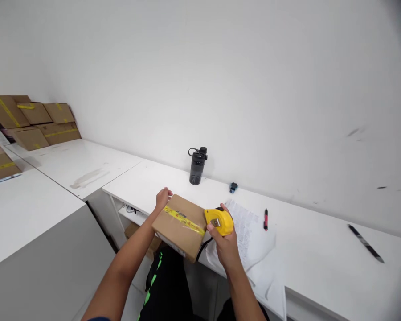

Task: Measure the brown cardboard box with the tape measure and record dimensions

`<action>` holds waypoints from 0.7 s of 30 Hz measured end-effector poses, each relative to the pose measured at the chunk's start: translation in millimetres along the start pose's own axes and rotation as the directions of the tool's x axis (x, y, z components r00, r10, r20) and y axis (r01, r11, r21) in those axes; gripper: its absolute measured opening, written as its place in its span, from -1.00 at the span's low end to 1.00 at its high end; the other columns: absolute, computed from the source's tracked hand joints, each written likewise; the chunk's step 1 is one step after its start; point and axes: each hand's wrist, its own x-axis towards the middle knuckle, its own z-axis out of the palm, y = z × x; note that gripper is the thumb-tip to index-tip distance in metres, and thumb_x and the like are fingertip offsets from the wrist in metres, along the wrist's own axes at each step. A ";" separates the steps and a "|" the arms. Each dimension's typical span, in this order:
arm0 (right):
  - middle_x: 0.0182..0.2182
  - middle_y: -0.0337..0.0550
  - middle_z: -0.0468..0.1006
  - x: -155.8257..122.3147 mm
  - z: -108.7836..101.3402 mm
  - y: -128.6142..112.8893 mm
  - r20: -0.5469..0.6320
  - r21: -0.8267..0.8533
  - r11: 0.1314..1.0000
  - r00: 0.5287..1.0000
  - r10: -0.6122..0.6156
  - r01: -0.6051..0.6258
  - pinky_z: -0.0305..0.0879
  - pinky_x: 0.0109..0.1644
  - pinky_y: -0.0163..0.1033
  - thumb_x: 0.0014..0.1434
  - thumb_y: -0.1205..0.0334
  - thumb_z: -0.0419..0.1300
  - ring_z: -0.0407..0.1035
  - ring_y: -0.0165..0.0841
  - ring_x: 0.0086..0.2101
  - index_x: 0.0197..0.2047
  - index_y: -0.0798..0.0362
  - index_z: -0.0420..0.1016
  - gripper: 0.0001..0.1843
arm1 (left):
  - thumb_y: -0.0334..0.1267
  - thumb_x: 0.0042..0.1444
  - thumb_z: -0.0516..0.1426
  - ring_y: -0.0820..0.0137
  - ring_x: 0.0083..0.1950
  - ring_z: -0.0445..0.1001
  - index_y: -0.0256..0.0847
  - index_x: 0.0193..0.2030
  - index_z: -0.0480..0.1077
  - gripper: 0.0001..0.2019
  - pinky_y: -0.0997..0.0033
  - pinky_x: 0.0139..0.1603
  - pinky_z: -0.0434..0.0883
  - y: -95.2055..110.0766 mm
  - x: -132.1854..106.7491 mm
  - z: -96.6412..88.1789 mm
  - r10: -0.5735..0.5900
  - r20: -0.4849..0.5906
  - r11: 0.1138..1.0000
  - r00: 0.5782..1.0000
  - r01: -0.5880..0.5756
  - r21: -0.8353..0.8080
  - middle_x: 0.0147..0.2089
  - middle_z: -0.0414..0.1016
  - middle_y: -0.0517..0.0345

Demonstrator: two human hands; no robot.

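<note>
A small brown cardboard box [182, 227] sealed with yellow tape lies at the front edge of the white table [321, 254]. My left hand [162, 198] grips the box's far left corner, fingers curled over its edge. My right hand [224, 243] is closed around a yellow tape measure [219, 220], held against the box's right side. A black strap hangs down from the tape measure.
Printed paper sheets [250, 232] lie to the right of the box, with a red pen [265, 219] beside them. A dark water bottle [197, 166] and a small blue object [233, 187] stand near the wall. A black pen [366, 243] lies far right. Stacked taped cartons [36, 120] sit far left.
</note>
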 end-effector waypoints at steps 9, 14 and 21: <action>0.06 0.00 0.38 58.6 15.2 -1.7 -0.103 -0.462 0.843 0.927 -0.360 0.276 0.17 0.21 0.00 0.04 0.04 0.28 0.27 -0.17 0.09 0.15 0.04 0.35 -0.39 | -0.17 0.20 -0.08 0.48 -0.53 0.26 -0.23 -0.41 0.33 -0.72 0.45 -0.48 0.20 58.8 31.6 -23.5 0.005 -0.189 0.994 0.982 -0.025 -0.104 -0.45 0.39 0.15; -0.12 -0.08 0.53 33.1 10.4 -14.3 -0.247 -0.182 0.973 0.952 -0.182 0.139 0.40 -0.04 -0.05 0.05 0.02 0.30 0.48 -0.25 -0.19 0.14 0.05 0.25 -0.36 | -0.03 0.22 -0.05 0.38 -0.34 0.40 -0.18 -0.18 0.38 -0.69 0.38 -0.31 0.34 58.9 -59.7 -63.2 0.317 0.066 0.948 0.946 -0.318 0.004 -0.28 0.47 0.10; 0.01 0.05 0.50 -13.0 46.1 5.9 -0.100 -0.179 0.969 0.977 -0.188 0.168 0.37 0.06 0.04 -0.02 0.09 0.36 0.43 -0.15 -0.02 0.05 0.05 0.29 -0.41 | -0.15 0.19 0.07 0.05 0.27 0.17 -0.15 0.05 0.38 -0.68 -0.11 0.31 -0.08 34.2 -125.2 -25.1 0.638 0.281 0.500 0.717 -0.663 0.557 0.18 0.38 -0.05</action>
